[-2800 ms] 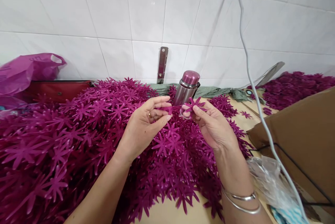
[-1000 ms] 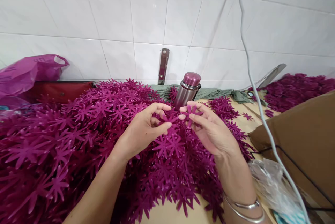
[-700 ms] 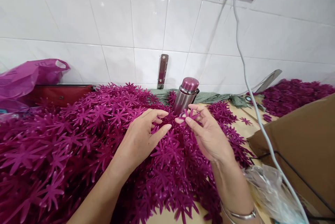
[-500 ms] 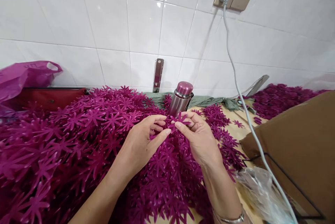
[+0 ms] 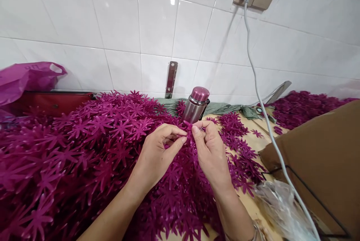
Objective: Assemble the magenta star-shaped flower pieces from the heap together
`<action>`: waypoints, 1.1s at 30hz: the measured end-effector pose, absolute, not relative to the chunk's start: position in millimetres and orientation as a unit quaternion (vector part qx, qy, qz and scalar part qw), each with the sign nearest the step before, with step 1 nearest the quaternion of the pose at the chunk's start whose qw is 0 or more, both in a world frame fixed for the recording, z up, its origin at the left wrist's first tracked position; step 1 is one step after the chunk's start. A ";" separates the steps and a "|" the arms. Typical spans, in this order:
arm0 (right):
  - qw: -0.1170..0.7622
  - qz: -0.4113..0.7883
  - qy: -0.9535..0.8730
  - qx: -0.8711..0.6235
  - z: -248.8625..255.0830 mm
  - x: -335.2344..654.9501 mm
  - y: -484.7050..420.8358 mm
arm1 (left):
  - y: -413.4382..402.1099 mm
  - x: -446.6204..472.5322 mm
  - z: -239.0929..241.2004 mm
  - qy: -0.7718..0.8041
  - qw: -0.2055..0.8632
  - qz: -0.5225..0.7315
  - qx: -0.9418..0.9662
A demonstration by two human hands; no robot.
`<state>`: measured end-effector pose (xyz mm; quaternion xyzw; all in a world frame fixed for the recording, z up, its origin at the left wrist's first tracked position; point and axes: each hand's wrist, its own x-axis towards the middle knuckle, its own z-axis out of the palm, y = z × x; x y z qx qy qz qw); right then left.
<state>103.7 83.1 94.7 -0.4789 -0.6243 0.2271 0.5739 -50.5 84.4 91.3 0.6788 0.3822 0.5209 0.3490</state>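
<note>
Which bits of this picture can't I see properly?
All in the head view:
The flower piece at the fingertips: mostly covered by the right hand.
What the left hand might be pinching: too small, and its fingertips hide it.
The bottle: its bottom is hidden behind the right hand and the flower pile.
The purple bag: cut off by the left edge.
The brown box: cut off by the right edge.

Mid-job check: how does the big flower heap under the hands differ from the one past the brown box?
The near heap fills far more of the view; the far heap is a small patch, partly hidden by the brown box. The near heap shows splayed, narrow-petalled flowers; the far heap's pieces look tightly packed, their shapes hard to make out. Both are purple-magenta.
</note>
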 end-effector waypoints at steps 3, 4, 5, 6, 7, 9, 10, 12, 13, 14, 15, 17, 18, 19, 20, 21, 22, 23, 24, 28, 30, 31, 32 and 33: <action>0.561 0.186 -0.643 -0.487 94.6 104.7 82.3 | 86.9 -51.3 91.4 0.381 0.332 0.521 0.688; 0.559 0.178 -0.645 -0.490 94.3 104.5 82.1 | 87.5 -51.2 91.5 0.378 0.337 0.520 0.688; 0.558 0.167 -0.646 -0.493 93.8 104.1 82.1 | 87.9 -50.8 91.5 0.374 0.346 0.519 0.686; 0.558 0.156 -0.647 -0.496 93.2 103.4 82.2 | 88.2 -50.2 91.3 0.369 0.357 0.520 0.683; 0.557 0.146 -0.648 -0.498 92.6 102.7 82.5 | 88.3 -49.5 90.8 0.365 0.367 0.521 0.679; 0.554 0.131 -0.650 -0.504 91.7 102.6 83.7 | 88.2 -48.6 90.0 0.358 0.386 0.524 0.669; 0.554 0.125 -0.647 -0.509 91.7 103.9 84.9 | 88.0 -48.6 90.0 0.356 0.392 0.527 0.665; 0.563 0.116 -0.632 -0.520 92.8 110.2 88.0 | 87.3 -50.5 91.8 0.358 0.401 0.535 0.652; 0.574 0.115 -0.620 -0.522 93.8 115.2 89.8 | 87.0 -52.2 93.5 0.365 0.407 0.541 0.639; 0.590 0.121 -0.605 -0.521 95.1 120.9 91.8 | 86.8 -54.1 95.6 0.375 0.414 0.547 0.623; 0.606 0.135 -0.592 -0.514 96.3 127.0 93.8 | 86.6 -56.1 97.9 0.386 0.424 0.554 0.604; 0.636 0.187 -0.563 -0.493 97.9 138.0 97.7 | 86.9 -58.8 101.5 0.395 0.454 0.567 0.563; 0.646 0.224 -0.552 -0.477 98.1 142.1 99.4 | 87.4 -59.3 102.4 0.391 0.474 0.573 0.542; 0.652 0.265 -0.543 -0.458 97.9 145.0 100.8 | 88.2 -59.1 102.7 0.383 0.495 0.578 0.524; 0.653 0.308 -0.537 -0.436 97.5 146.7 101.9 | 89.0 -58.4 102.3 0.374 0.514 0.581 0.508; 0.650 0.348 -0.533 -0.415 97.0 147.2 102.7 | 89.8 -57.5 101.6 0.367 0.529 0.585 0.494; 0.643 0.384 -0.529 -0.398 96.6 146.8 103.1 | 90.6 -56.5 100.6 0.363 0.538 0.588 0.483; 0.634 0.414 -0.527 -0.386 96.4 145.9 103.1 | 91.3 -55.7 99.6 0.361 0.542 0.591 0.476; 0.625 0.438 -0.524 -0.378 96.6 144.7 102.8 | 91.9 -55.4 98.8 0.360 0.542 0.594 0.473; 0.607 0.474 -0.520 -0.370 99.1 141.2 100.2 | 93.5 -57.3 96.8 0.361 0.535 0.598 0.475; 0.601 0.480 -0.520 -0.372 100.6 141.0 98.5 | 94.6 -58.7 96.4 0.363 0.528 0.601 0.477; 0.596 0.487 -0.519 -0.372 101.3 141.1 97.5 | 95.1 -59.3 96.4 0.362 0.525 0.605 0.476; 0.588 0.499 -0.517 -0.372 102.1 140.9 96.5 | 95.6 -59.8 96.4 0.361 0.522 0.610 0.474; 0.579 0.512 -0.515 -0.371 102.8 140.5 95.5 | 96.0 -60.2 96.7 0.360 0.521 0.615 0.470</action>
